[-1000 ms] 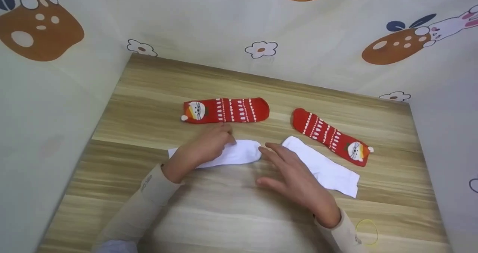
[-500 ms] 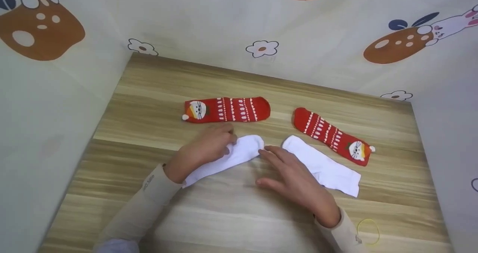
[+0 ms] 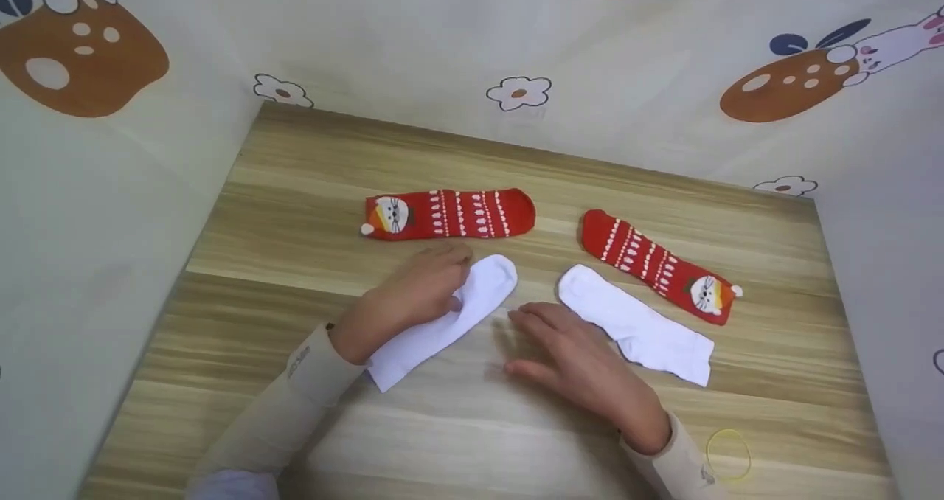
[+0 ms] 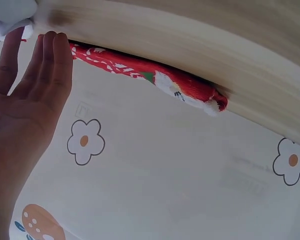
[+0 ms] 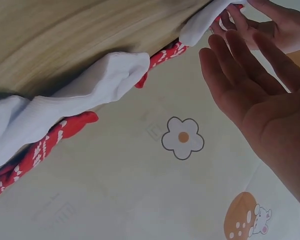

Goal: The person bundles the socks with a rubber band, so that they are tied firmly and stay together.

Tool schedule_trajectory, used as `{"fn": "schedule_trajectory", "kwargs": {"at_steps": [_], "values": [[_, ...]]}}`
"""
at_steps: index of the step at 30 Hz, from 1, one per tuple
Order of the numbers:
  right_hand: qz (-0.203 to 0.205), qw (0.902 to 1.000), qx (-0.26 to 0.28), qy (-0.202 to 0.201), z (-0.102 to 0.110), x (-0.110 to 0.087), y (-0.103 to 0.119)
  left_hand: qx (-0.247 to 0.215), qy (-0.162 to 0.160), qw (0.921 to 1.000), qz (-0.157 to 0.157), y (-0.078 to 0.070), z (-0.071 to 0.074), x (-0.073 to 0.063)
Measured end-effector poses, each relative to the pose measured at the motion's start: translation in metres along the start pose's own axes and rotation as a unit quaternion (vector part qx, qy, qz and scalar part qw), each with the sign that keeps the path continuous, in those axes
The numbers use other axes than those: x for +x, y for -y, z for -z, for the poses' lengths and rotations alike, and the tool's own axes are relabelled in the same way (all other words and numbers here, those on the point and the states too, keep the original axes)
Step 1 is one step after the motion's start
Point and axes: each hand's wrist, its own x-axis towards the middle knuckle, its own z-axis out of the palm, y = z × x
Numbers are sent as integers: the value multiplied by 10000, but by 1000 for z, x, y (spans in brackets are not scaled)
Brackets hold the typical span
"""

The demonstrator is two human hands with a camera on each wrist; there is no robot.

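On the left, the left hand [image 3: 417, 286] has a thumb-and-finger grip on the left white sock [image 3: 435, 334], pinching it partway along, and the sock is turning! Half a second ago its toe was up against the other hand's fingertips; now the toe has swung toward the table's [image 3: 457, 448] far edge and the cuff toward the near side, so the whole thing lies on a slant. Just beyond it, nearer the far edge, the left red sock [image 3: 472, 214] stays put, cat face toward the left edge. Into the middle: the right hand [image 3: 582, 356], fingers loosely spread, gripping nothing, with daylight now between it and that toe. To its right, the right white sock [image 3: 638, 327] hasn't budged, slanting the opposite way, its cuff toward the right edge. The right red sock [image 3: 649, 260] lies just beyond, also unmoved. Out toward the near right corner, a thin yellow loop [image 3: 726, 431]. The turn looks like an adjustment of one sock's angle alone: all four lie flat and separate, none paired up.
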Motion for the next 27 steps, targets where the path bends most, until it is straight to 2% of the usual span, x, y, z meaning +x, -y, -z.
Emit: {"fn": "schedule_trajectory", "kwargs": {"at_steps": [6, 13, 18, 21, 27], "values": [[25, 9997, 142, 172, -8, -6, 3, 114, -4, 9998, 155, -3, -2, -2], [163, 9979, 291, 549, -14, -7, 11, 255, -36, 9995, 166, -6, -5, 0], [108, 9964, 309, 776, -17, -6, 14, 399, -12, 9987, 310, -7, -7, 0], [187, 9972, 196, 701, -20, -7, 15, 424, -33, 9986, 306, -7, -8, 1], [566, 9979, -88, 300, -27, -8, 20, 565, -133, 9981, 226, -9, -11, 2]]}}
